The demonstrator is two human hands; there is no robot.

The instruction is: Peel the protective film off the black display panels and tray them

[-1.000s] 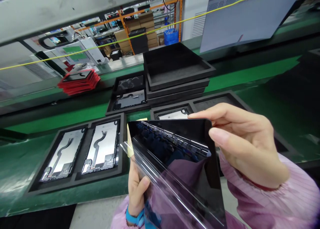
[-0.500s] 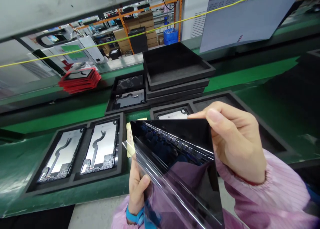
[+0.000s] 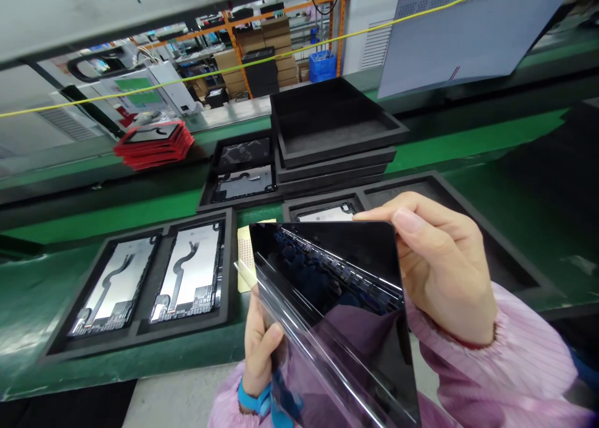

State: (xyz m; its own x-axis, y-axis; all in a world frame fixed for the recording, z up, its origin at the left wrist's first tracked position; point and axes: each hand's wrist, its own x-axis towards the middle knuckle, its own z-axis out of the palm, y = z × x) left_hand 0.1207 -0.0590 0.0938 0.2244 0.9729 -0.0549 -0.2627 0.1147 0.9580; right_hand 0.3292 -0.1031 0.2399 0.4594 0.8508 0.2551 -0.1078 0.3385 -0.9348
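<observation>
Our left hand (image 3: 258, 358) gripped the black screen (image 3: 337, 253) by its left edge, our right hand (image 3: 444, 262) pinching its upper right corner. Foam trays (image 3: 229, 272) lay on the green bench (image 3: 28, 303), orange shelving (image 3: 236, 41) behind.

The flat black rectangular panel (image 3: 369, 256) looked glassy and mirror-glossy, the clear curled plastic film (image 3: 306, 339) smooth and shiny; the black rectangular foam-like trays (image 3: 229, 272) were matt, the green smooth-surfaced counter (image 3: 28, 309) glossy.

You have the screen (image 3: 350, 309) before you, a tray (image 3: 231, 262) to its left, stacked trays (image 3: 333, 119) behind it.
</observation>
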